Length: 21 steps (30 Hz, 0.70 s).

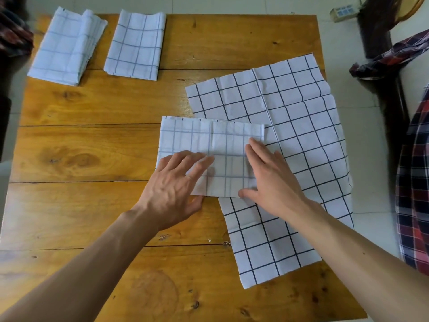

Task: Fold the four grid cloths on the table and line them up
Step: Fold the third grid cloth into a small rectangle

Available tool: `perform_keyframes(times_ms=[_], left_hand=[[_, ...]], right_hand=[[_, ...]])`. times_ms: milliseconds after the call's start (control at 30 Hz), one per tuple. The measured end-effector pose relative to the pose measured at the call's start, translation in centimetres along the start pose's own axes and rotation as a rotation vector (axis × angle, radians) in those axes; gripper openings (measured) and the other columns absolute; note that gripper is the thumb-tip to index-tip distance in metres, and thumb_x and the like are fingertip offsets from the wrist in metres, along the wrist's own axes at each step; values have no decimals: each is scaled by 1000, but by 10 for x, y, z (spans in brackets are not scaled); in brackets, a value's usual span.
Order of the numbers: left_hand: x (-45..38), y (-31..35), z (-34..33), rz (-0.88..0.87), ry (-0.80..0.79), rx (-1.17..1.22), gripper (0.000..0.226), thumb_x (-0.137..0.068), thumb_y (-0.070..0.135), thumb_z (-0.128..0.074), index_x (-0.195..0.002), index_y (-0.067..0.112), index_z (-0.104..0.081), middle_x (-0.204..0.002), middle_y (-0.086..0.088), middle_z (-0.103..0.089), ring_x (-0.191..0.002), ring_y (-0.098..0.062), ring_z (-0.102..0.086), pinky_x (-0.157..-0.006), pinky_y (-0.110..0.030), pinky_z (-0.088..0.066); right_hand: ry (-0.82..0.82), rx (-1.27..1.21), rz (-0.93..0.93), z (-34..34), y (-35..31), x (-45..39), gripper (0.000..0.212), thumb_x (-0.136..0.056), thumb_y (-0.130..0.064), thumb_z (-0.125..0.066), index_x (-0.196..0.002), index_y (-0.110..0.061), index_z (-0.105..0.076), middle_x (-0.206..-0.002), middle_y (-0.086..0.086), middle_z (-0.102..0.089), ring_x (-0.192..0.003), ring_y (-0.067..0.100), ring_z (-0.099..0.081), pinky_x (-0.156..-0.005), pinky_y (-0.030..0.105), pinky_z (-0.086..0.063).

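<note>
A wooden plank table (pixel 92 140) with knots and amber grain fills most of the frame, standing on a pale tiled floor (pixel 348 45). At the upper right lies a white power strip (pixel 343 12) beside dark wooden furniture (pixel 376 31), with red-and-blue plaid fabric (pixel 413 182) along the right edge.

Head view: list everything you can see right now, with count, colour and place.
Folded grid cloths: 2, white with blue lines, far left and beside it.
Part-folded cloth: 1, white, faint grid, centre, overlapping the flat cloth.
Flat cloth: 1, white with dark grid, right side.
Table: 1, orange-brown wood.
Plaid fabric: red and dark, off the table's right edge.
Left hand: flat on the part-folded cloth.
Right hand: flat on it too.
</note>
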<state>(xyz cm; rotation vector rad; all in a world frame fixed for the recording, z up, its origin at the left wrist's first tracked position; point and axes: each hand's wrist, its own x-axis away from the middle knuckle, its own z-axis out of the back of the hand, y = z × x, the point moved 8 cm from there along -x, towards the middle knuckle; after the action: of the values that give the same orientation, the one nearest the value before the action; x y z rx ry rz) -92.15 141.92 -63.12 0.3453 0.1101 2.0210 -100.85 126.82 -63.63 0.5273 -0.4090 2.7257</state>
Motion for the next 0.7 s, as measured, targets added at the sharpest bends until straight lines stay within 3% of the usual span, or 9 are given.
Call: perform_keyframes(times_ms=[100,267,467,600,667,700], left_hand=[[1,-4,-4,-12,-100,-80,94,-68,32,-76,-149,29,-27,-150,1,-41,-136,-25,-37,-109,-42,-34],[-4,-11,-5,14,-128,-164,96,-71,10,-71,-149,31,-17,-158,2,-23,-143,-25,-28,-114,-43,-25],[-2,-21,9,30,114,-102,65,-65,3,-72,-126,17,-53,-137,-5,-52,-122,-30,-49,-99,-45,-35],[5,-51,24,342,280,118,75,-77,33,-75,-140,14,-40,-144,-14,-44,-124,-35,-45,-97,-49,-42],[9,-60,30,492,341,318,84,-76,33,-78,-144,12,-34,-138,-11,-48,-119,-30,-48,-97,-45,-44],[11,-62,30,556,335,435,84,-78,29,-79,-145,13,-31,-129,-4,-54,-110,-25,-52,-89,-41,-47]], right_hand=[[-11,-46,-4,-2,2,1,109,-80,-51,-72,-156,-11,-6,-165,0,7,-151,15,2,-123,43,-12],[6,-65,-2,-3,3,1,110,-79,-51,-74,-156,-12,-7,-165,-1,5,-151,14,1,-123,42,-11],[15,-69,-5,-3,6,-1,108,-78,-50,-75,-156,-14,-10,-165,-2,3,-151,13,1,-123,43,-12],[24,-73,-4,-3,5,-1,108,-77,-50,-76,-155,-14,-12,-165,-1,0,-151,14,-2,-123,43,-10],[33,-74,-8,-2,6,-1,107,-76,-50,-77,-155,-13,-15,-165,-1,-3,-151,15,-5,-122,45,-13],[35,-73,-9,-2,6,-1,107,-75,-50,-77,-155,-13,-15,-165,0,-3,-151,15,-5,-122,46,-15]])
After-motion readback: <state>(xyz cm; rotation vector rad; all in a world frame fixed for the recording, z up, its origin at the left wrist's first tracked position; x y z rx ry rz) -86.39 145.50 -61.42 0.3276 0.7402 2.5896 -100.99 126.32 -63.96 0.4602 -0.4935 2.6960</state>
